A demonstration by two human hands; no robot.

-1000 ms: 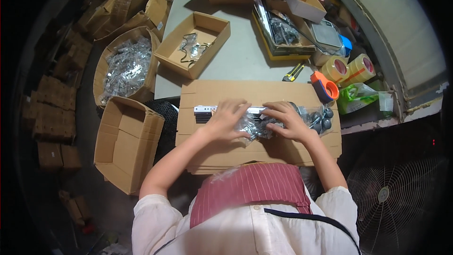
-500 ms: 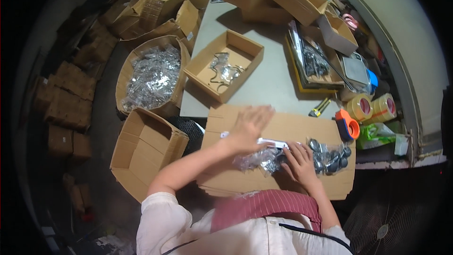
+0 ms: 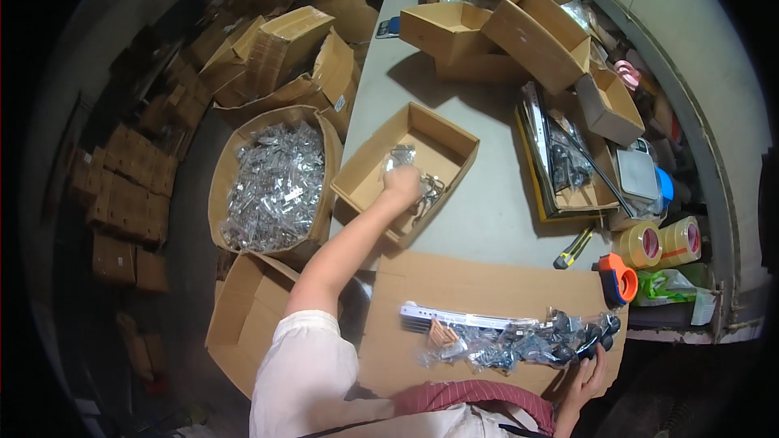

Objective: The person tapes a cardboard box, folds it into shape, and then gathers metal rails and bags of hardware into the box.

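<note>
My left hand (image 3: 404, 184) reaches into an open cardboard box (image 3: 445, 134) on the table, its fingers curled closed among small clear bags and dark curved pieces (image 3: 432, 192). What the fingers grip is hidden. At the right end of a flattened cardboard sheet (image 3: 479, 280), my right hand (image 3: 583, 381) has its fingers stretched out against bagged black round parts (image 3: 580, 337), seemingly castor wheels. Beside these, small clear bags of hardware (image 3: 495, 345) lie below a bundle of white metal strips (image 3: 466, 316). A small tan ribbed bundle (image 3: 443, 332) rests at their left end.
A large carton of shiny bagged parts (image 3: 272, 182) stands left of the table, with an open carton (image 3: 251, 308) nearer me. To the right are a yellow utility knife (image 3: 574, 248), an orange tape dispenser (image 3: 620, 279), tape rolls (image 3: 641, 243) and a parts box (image 3: 568, 154). Boxes pile up behind.
My left hand has moved from the cardboard sheet forward into the open box. My right hand has slid right and nearer me, to the bagged black parts. The view has shifted.
</note>
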